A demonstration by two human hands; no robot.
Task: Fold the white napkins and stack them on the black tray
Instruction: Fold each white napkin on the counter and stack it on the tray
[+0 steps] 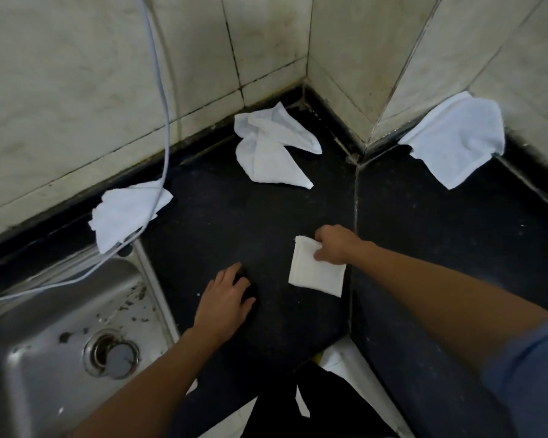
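Note:
A small folded white napkin point(314, 273) lies on the black counter point(234, 222) in the middle. My right hand point(336, 245) grips its upper right edge, fingers curled over the cloth. My left hand point(225, 295) rests flat on the counter to the left of it, fingers spread and holding nothing. Unfolded white napkins lie around: a crumpled one point(272, 150) in the back corner, one point(456, 140) at the right against the wall, one point(124, 213) at the left by the sink. No separate black tray can be told apart from the dark surface.
A steel sink point(60, 327) with a drain fills the lower left. A pale cable point(162, 99) hangs down the tiled wall, crosses the left napkin and runs over the sink rim. Tiled walls close the back and right. The counter's front edge is near my body.

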